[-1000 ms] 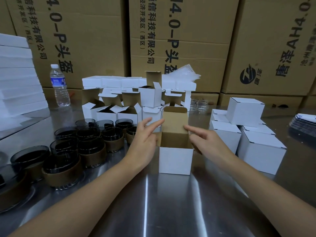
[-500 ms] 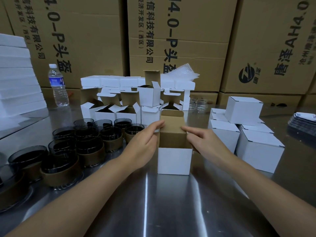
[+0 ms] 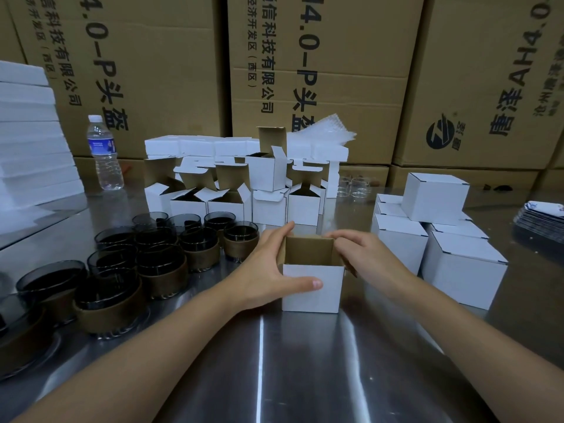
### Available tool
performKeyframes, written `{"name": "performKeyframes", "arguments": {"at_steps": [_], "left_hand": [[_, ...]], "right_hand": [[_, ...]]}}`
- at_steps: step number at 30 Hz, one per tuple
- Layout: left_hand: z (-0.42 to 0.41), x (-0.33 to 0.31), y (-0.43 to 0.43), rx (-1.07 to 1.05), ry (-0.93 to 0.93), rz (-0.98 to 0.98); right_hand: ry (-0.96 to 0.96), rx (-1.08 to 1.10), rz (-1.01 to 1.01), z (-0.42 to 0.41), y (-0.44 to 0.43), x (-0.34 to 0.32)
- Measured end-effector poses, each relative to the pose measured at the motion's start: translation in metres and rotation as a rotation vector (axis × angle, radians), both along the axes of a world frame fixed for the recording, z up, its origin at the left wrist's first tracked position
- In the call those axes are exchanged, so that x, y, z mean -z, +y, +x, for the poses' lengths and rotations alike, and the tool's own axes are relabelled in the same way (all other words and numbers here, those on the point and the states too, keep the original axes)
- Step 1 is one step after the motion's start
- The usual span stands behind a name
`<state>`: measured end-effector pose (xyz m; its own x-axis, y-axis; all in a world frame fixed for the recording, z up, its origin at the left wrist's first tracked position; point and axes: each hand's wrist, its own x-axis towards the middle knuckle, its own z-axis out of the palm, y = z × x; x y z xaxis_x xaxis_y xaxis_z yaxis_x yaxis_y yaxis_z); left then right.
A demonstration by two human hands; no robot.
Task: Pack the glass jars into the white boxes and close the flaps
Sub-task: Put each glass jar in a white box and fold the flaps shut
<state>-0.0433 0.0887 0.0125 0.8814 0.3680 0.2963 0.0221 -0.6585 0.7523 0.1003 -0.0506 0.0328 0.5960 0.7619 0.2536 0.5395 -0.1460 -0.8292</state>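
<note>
while both hands (image 3: 268, 270) grip it, white box (image 3: 311, 288) sits open.

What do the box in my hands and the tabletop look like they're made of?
Box: seemingly thin cardboard, matte white outside, plain brown inside where it stands open. Tabletop: likely stainless steel, brushed and glossy, with streaky light reflections.

The room is looking dim and cool around me. Overhead light is streaking down the steel table (image 3: 305, 377) in two bright vertical bands near the bottom centre. My forearms are casting soft shadows. The wide lens is bending the cartons (image 3: 320, 71) at the upper corners, and the foam stack (image 3: 27, 141) at far left is blurring and glowing bluish.
</note>
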Motion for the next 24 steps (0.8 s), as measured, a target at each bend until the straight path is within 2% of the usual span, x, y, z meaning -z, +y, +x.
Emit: {"name": "performKeyframes", "arguments": {"at_steps": [4, 9, 16, 20, 24], "left_hand": [[0.002, 0.002, -0.001, -0.011, 0.003, -0.040], [0.004, 0.005, -0.001, -0.018, -0.005, -0.128], [0.006, 0.009, 0.001, -0.020, -0.030, -0.298], [0.007, 0.011, 0.002, -0.006, -0.019, -0.330], [0.008, 0.009, 0.001, -0.016, -0.007, -0.322]], "right_hand": [[0.101, -0.036, -0.003, 0.001, 0.002, -0.001], [0.364, -0.177, -0.005, 0.003, -0.004, -0.002], [0.495, -0.270, -0.003, 0.002, -0.003, 0.000], [0.453, -0.231, 0.002, 0.000, -0.002, 0.003], [0.158, -0.019, -0.089, -0.005, 0.002, -0.007]]}}
